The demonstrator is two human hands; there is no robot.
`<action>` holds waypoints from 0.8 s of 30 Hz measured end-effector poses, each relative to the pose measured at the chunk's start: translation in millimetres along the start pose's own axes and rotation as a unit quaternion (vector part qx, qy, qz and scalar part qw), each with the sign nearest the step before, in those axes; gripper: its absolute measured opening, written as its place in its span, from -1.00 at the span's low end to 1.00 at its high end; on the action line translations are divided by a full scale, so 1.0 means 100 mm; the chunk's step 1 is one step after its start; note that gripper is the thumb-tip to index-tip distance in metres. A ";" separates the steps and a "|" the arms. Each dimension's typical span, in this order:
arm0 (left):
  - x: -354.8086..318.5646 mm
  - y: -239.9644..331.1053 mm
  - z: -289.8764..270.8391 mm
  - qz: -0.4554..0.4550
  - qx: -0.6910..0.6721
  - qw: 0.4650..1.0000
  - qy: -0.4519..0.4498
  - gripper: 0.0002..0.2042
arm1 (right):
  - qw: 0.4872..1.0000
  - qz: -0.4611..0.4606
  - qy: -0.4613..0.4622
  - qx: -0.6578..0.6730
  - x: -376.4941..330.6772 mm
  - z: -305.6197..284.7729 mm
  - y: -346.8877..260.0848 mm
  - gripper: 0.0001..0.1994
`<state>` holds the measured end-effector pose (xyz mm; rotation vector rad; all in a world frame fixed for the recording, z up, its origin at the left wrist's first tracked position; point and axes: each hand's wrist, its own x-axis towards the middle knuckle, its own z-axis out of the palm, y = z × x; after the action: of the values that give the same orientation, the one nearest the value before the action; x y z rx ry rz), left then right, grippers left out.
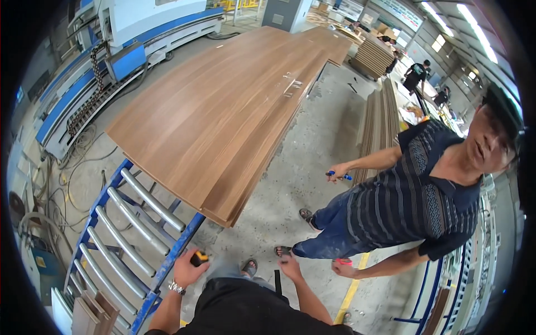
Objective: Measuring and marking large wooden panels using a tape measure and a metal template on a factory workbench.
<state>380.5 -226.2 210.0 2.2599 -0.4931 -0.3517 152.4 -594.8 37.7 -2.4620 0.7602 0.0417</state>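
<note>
My left hand (187,271) is closed around a yellow and black tape measure (199,258), beside the blue rail of a roller conveyor (148,201). My right hand (290,269) hangs low in front of my body, near a dangling black strap (277,282). Its fingers are small and blurred, so what they hold, if anything, does not show. Ahead of me, a stack of brown wood-grain panels (206,117) lies along the conveyor, its near corner closest to my left hand. Small scraps (292,86) lie on the top panel.
At the right stands a co-worker (407,190), with a blue pen-like tool (340,175) in one hand and something red (341,261) in the other. More stacked panels (377,120) stand behind. A blue and white machine (125,58) and cables (78,148) are at the left.
</note>
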 end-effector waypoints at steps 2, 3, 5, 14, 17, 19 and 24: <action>0.66 0.83 0.11 0.081 -0.008 0.997 0.006 -0.35 | 0.983 0.098 -0.039 0.153 0.71 -0.28 0.27 -0.59; 0.94 1.11 0.13 0.096 0.006 0.995 0.030 -0.33 | 0.984 0.090 -0.050 0.147 1.07 -0.47 0.20 -0.59; 1.51 1.52 0.17 0.103 -0.007 0.991 0.083 -0.28 | 0.991 0.089 0.032 0.093 1.63 -0.90 -0.09 -0.55; 4.77 1.92 0.77 0.050 0.030 0.968 0.244 -0.22 | 0.990 0.087 -0.031 0.103 3.65 -1.84 0.30 -0.49; 5.69 1.80 1.05 0.009 0.080 0.971 0.223 -0.20 | 0.985 0.108 -0.075 0.111 4.21 -2.10 0.37 -0.46; 6.18 1.86 1.29 0.036 0.113 0.961 0.249 -0.21 | 0.980 0.136 -0.082 0.118 4.55 -2.20 0.54 -0.43; 7.26 1.93 1.74 0.091 0.147 0.944 0.281 -0.23 | 0.979 0.143 -0.086 0.116 5.18 -2.39 0.75 -0.44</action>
<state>908.8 -786.4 171.0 2.4313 -0.4627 0.4857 515.9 -1035.4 105.1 -2.0828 0.9769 0.2566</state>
